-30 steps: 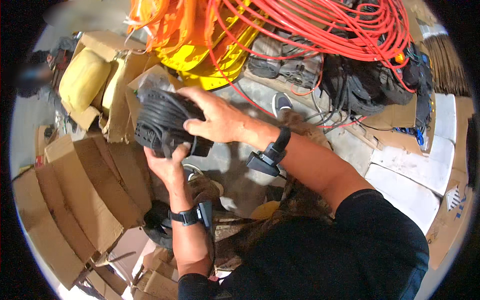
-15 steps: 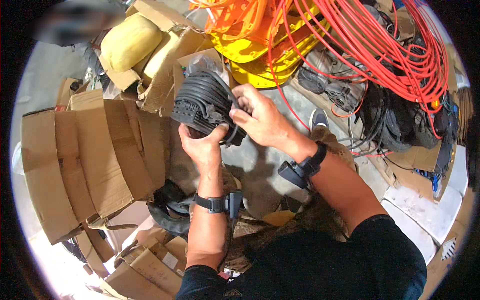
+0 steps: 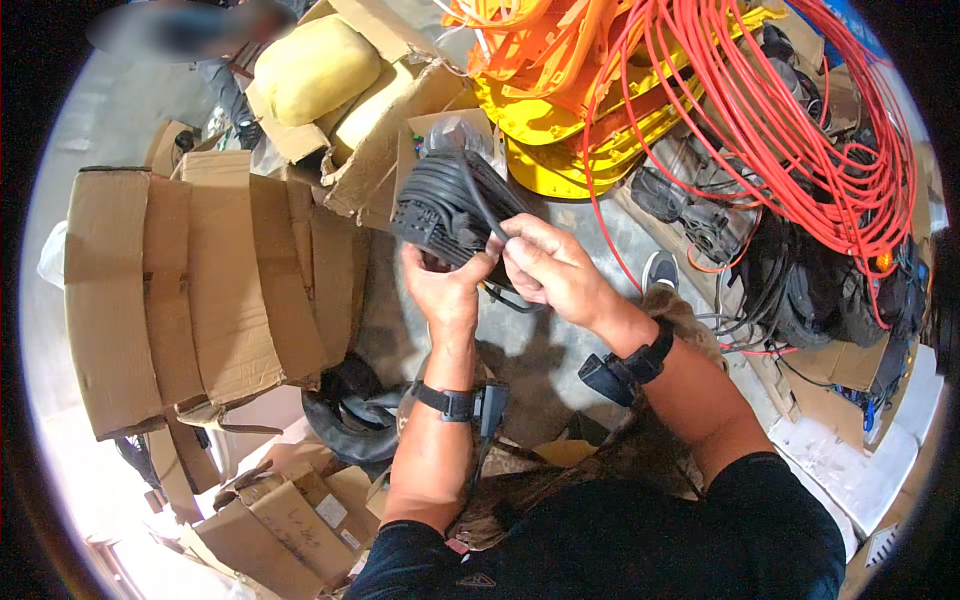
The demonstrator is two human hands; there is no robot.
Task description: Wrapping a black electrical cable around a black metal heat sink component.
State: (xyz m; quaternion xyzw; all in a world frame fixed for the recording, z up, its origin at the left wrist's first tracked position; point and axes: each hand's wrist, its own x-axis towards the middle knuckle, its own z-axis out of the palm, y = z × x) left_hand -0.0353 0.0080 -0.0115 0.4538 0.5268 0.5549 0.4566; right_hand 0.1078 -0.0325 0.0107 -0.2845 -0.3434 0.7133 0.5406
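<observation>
A thick bundle of black cable (image 3: pixel 452 205), wound in many tight turns with a ridged black block at its near left side, is up in front of me. My left hand (image 3: pixel 447 292) grips it from below, thumb toward the near edge. At its right side my right hand (image 3: pixel 556 268) pinches a strand of that cable between thumb and fingers. A loose loop of the cable hangs below, between the two hands. My left fingers are partly hidden under the bundle.
Folded cardboard (image 3: pixel 205 290) stands to the left. Beyond are a carton with yellow padding (image 3: pixel 318 72) and stacked yellow plastic pieces (image 3: pixel 548 170). Red cable coils (image 3: pixel 800 150) and black bags lie at the right. A person (image 3: pixel 215 35) is far left, blurred.
The view has shifted, so the surroundings sit further right. My right hand has moved lower along the bundle's right side, and a loose cable loop shows beneath it.
</observation>
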